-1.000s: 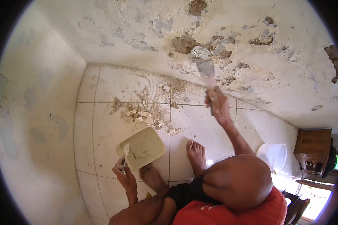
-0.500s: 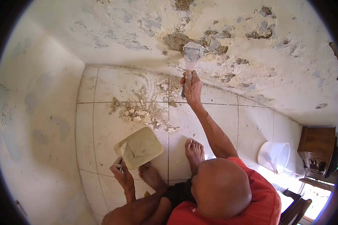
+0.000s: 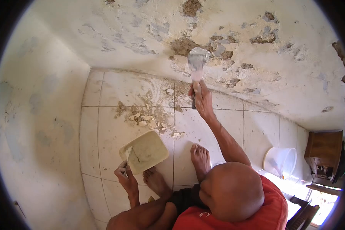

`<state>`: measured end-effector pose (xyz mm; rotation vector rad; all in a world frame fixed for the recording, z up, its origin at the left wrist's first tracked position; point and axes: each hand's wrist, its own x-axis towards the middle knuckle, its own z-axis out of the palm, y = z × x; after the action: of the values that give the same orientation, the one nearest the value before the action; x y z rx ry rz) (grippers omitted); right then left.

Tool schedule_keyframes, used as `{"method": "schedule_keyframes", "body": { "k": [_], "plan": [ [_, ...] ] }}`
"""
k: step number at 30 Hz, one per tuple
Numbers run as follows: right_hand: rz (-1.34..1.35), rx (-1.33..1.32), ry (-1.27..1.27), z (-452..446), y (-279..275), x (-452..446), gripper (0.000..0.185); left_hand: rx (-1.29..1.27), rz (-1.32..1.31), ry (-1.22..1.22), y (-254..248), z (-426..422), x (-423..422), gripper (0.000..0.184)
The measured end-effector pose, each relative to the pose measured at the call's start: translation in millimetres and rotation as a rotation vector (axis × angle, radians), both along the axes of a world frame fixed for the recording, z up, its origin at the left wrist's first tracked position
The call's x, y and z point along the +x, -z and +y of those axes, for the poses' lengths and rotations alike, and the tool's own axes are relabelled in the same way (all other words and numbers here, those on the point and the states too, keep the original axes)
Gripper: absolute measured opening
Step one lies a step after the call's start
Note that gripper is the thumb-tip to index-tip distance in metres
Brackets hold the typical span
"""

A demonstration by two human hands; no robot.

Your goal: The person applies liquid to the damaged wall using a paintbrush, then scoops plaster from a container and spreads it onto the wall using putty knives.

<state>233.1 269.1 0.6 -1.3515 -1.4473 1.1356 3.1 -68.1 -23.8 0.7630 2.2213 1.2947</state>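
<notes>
My right hand [image 3: 203, 99] grips the dark handle of a putty knife [image 3: 197, 63]. Its wide blade, smeared with whitish paste, lies at the damaged wall [image 3: 239, 46], just below a patch of bare brown plaster [image 3: 183, 46]. Down at the left, my left hand [image 3: 128, 181] is closed around a second, narrower putty knife [image 3: 128, 156], whose pale blade reaches over the near left rim of a cream plastic basin [image 3: 163, 147]. A thin layer of greyish material covers the basin's bottom.
Broken plaster flakes [image 3: 143, 120] and dust litter the white tiled floor [image 3: 120, 90]. Bare feet [image 3: 200, 157] stand near the basin. To the right are a translucent bucket [image 3: 278, 163] and a wooden cabinet [image 3: 321, 147]. Another wall [image 3: 38, 115] rises at the left.
My right hand and its putty knife have moved slightly down the wall, toward the floor. The left hand stays at the basin. The whole view has shifted a little.
</notes>
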Motion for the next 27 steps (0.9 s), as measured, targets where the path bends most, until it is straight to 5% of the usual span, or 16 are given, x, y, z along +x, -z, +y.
{"method": "schedule_keyframes", "body": {
  "k": [2, 8, 11, 14, 19, 24, 27],
  "plan": [
    [-0.045, 0.152, -0.021, 13.5, -9.6, -13.3, 0.037, 0.004, 0.011, 0.000, -0.5, 0.3, 0.5, 0.019],
    [-0.068, 0.025, 0.096, 2.9, 52.6, -4.9, 0.039, 0.062, -0.027, -0.034, 2.1, -1.0, 1.2, 0.020],
    [-0.097, -0.109, 0.086, -12.7, 40.8, 4.4, 0.039, 0.047, 0.002, -0.003, -0.3, 1.7, -0.2, 0.020],
    [-0.062, 0.092, 0.073, -15.7, -4.0, 1.3, 0.038, -0.001, 0.007, -0.007, -0.5, 0.1, -0.6, 0.020],
    [-0.139, 0.151, 0.110, 14.3, 17.4, 9.7, 0.035, 0.013, 0.035, 0.022, -0.5, 1.2, -1.6, 0.022],
    [-0.200, -0.084, 0.078, -29.7, 40.1, 35.0, 0.037, -0.051, -0.028, -0.052, -6.4, 2.3, -0.2, 0.017],
    [-0.109, -0.171, -0.138, -58.8, -7.3, 36.3, 0.036, -0.083, 0.124, -0.012, -23.0, -2.4, -6.4, 0.016]
  ]
}}
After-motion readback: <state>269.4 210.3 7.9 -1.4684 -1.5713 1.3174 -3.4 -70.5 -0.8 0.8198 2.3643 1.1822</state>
